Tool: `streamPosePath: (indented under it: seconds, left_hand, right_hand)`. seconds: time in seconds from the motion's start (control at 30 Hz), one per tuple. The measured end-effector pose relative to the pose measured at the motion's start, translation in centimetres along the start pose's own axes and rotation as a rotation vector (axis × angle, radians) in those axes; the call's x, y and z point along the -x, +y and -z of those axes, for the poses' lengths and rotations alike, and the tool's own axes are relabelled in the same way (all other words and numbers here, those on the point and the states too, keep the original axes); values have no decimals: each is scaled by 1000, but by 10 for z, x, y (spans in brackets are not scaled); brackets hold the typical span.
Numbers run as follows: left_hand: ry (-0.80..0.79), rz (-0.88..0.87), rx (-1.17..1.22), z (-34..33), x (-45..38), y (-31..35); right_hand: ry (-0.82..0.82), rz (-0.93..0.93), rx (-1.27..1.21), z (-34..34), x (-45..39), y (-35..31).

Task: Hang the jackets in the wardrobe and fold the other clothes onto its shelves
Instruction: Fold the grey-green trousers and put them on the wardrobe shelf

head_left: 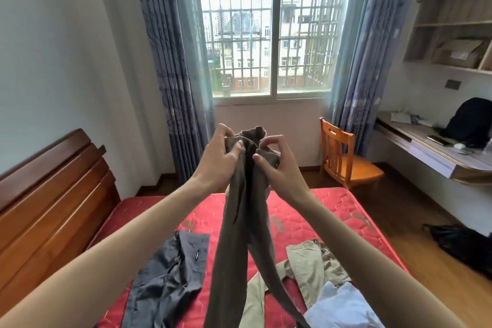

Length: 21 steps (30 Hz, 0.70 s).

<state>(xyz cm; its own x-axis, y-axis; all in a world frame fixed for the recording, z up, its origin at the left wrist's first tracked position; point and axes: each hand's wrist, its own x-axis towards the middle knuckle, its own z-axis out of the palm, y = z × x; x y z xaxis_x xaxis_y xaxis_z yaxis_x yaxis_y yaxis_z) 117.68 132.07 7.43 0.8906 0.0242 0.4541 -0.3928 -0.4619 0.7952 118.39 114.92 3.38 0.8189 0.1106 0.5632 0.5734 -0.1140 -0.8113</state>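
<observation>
Held up at arm's length over a red mattress [306, 210], brown-grey trousers [239, 221], waistband bunched at the top, both legs hanging down towards the bed; left hand [218, 157] curled round the left side of the waistband, thumb and fingers pinching the cloth; right hand [277, 165] pinching the right side, thumb pressed on the fabric. Spread flat on the mattress below, dark grey trousers [167, 274] to the left, khaki trousers [308, 266] to the right, a pale blue garment [343, 306] at the lower right edge, overlapping the khaki pair. Beyond the bed, a barred window [274, 40] between blue curtains [170, 66], a wooden chair [346, 157] beside a wall-mounted desk [431, 154], a wooden headboard [53, 194] at left
</observation>
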Motion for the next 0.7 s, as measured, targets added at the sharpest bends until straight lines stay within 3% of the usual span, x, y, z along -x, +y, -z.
streamPosePath:
  seconds: [0.37, 0.53, 0.7]
  left_hand:
    - [-189, -163, 102, 0, 22, 19]
    - [-272, -127, 156, 14, 26, 21]
    - [-229, -170, 102, 13, 28, 17]
  right_hand:
    - [9, 28, -243, -23, 4, -16]
    - [-42, -161, -316, -20, -2, -23]
    - [-102, -151, -260, -21, -4, -25]
